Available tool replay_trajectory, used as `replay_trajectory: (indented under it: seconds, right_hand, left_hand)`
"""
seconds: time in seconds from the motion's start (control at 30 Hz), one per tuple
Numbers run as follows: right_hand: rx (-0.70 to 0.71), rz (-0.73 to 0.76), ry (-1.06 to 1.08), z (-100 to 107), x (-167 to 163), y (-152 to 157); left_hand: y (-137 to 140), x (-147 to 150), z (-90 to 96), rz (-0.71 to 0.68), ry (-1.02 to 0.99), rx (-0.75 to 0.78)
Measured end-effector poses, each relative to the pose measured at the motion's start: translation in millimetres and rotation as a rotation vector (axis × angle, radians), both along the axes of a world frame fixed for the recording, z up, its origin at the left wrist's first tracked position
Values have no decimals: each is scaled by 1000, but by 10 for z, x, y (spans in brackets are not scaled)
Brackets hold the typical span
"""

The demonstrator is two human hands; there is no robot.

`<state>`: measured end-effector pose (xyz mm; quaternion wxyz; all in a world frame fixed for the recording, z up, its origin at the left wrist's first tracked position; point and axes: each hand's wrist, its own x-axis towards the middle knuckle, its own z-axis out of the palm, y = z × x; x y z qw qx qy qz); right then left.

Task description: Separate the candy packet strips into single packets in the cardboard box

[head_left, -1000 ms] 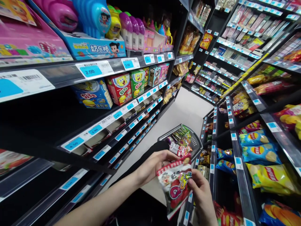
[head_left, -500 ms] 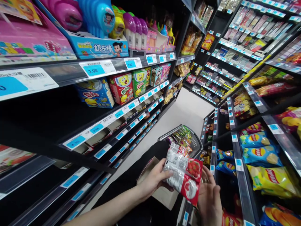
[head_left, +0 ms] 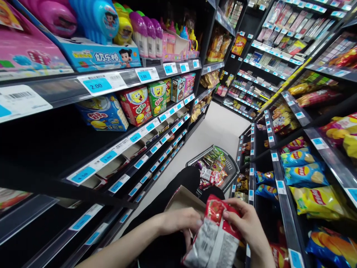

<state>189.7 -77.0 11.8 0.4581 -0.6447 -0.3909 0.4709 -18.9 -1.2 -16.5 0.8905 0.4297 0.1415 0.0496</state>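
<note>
A red and silver snack packet, with a picture of red fruit near its top, is tilted above my lap. My right hand is closed on its upper right part, thumb lying across the back seam. At the packet's left edge, my left hand has its fingers curled in against it; some fingertips are hidden. Behind the packet and my left hand, an open cardboard box rests by my legs, its inside mostly out of sight. Beyond my knees, a grey shopping basket on the floor holds several packets.
Shelves with blue price tags line both sides. On the left are snack boxes and a blue display carton; on the right, blue chip bags and yellow chip bags. The pale floor runs between them towards the far shelves.
The packet has turned so its red end points up, and it has come lower and closer. My right hand has taken hold of its upper part; my left hand has shifted to its left edge.
</note>
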Motion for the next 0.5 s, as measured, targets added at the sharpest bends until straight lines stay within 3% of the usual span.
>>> replay_trajectory:
  seconds: [0.07,0.17,0.27,0.33,0.4,0.5]
  right_hand:
    - [35,61,-21,65,-80,124]
    - [146,-37,-81,68,-58,196]
    - [294,-221,-128,-49,116,67]
    - [384,-198,-43,-156,164,-84]
    - [399,-108,109,-243,71,-223]
    - [352,-222,206,-295,-243,-337]
  left_hand:
    - [-59,106,40,70,2,-1]
    - [-172,261,40,326,-2,-122]
    - [-218,308,29,605,24,-283]
    - [-210,295,45,736,64,-327]
    - [-203,286,71,797,90,-335]
    - [-230,316,98,804,68,-309]
